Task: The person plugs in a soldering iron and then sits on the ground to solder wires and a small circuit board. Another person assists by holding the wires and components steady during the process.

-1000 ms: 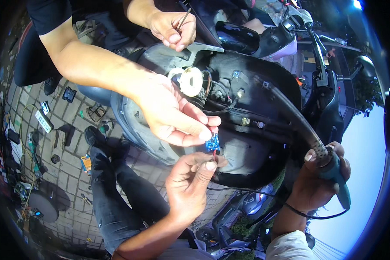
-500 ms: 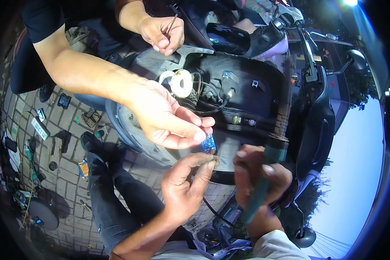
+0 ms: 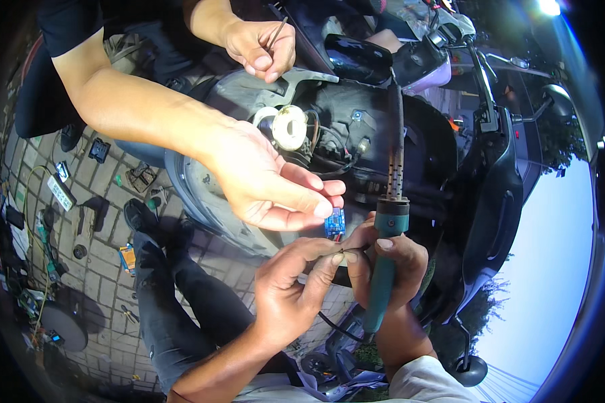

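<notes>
My right hand (image 3: 404, 272) is wrapped round the green handle of a soldering iron (image 3: 391, 218), whose long metal tip points up and away. My left hand (image 3: 290, 282) pinches a thin wire (image 3: 339, 237) below a small blue circuit board (image 3: 335, 221). The thumb and fingertips of both my hands meet at this wire. A co-worker's hand (image 3: 269, 185) holds the board by its upper edge, just beyond my fingers. The co-worker's other hand (image 3: 262, 50) grips a slim dark stick-like tool (image 3: 276, 33) farther back.
Beneath the hands lies a scooter's open dark compartment (image 3: 427, 154), with a white ring-shaped roll (image 3: 290, 127) and wiring at its left. Handlebars and a mirror (image 3: 554, 104) rise at right. Tools, an orange-and-blue packet (image 3: 127, 258) and a power strip (image 3: 60, 193) lie on the paving.
My right hand has moved left with the soldering iron, and its fingertips now touch those of my left hand. The co-worker's hands and the board have shifted slightly right.
</notes>
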### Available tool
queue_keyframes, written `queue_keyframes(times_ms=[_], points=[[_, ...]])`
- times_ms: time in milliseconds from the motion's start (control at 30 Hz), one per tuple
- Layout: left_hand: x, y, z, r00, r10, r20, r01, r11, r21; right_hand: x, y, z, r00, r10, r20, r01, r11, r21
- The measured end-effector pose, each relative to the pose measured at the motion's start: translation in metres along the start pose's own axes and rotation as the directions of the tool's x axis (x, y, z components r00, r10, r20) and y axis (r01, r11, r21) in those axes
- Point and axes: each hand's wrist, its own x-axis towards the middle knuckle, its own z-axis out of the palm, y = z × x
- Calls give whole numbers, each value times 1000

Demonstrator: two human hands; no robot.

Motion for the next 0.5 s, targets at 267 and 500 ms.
queue_keyframes(times_ms=[267,500], points=[[2,-9,0,933,359,11,-346,888,303,-11,-6,-5,948,303,98,-313,943,111],[2,-8,3,930,367,-18,-339,877,341,-5,-4,6,998,63,23,-64,997,44]])
